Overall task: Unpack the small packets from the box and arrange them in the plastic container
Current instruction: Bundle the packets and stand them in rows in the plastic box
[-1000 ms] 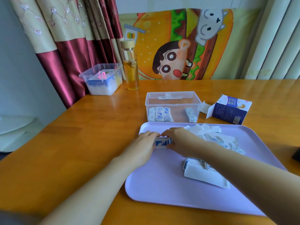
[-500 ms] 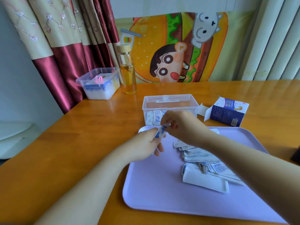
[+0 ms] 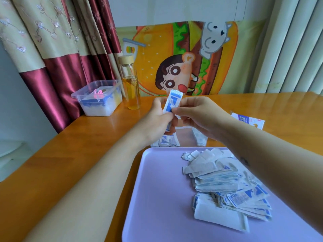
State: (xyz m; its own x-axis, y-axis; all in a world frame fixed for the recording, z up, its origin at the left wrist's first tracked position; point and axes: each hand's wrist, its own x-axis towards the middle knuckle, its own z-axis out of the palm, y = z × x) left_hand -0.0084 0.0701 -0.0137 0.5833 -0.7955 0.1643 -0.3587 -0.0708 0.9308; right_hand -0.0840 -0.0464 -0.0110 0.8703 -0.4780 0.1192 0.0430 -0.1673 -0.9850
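We see both hands lifted above the wooden table [image 3: 70, 154], and both hold one thin bundle of small blue-and-white paper packets [image 3: 173, 102]. The left hand [image 3: 155, 119] grips its lower part with curled fingers. The right hand [image 3: 201, 116] pinches it near the middle, approx. upright.

The bundle hangs over the clear plastic container [image 3: 185, 135], which is mostly hidden behind the hands. A few standing packets [image 3: 168, 141] show at its front wall. Many more lie in a loose pile [image 3: 223, 180] on the lilac plastic tray [image 3: 157, 198]. The blue-white cardboard box [image 3: 250, 120] lies further right.

Risks, in our judgement:
- The bundle is thin and smooth, so if one hand lets go too early it can fan out and packets can fall outside the container.
- The hands cover the container, so the bundle may knock over the rows already standing inside.
- The right forearm passes just above the pile and could push it.
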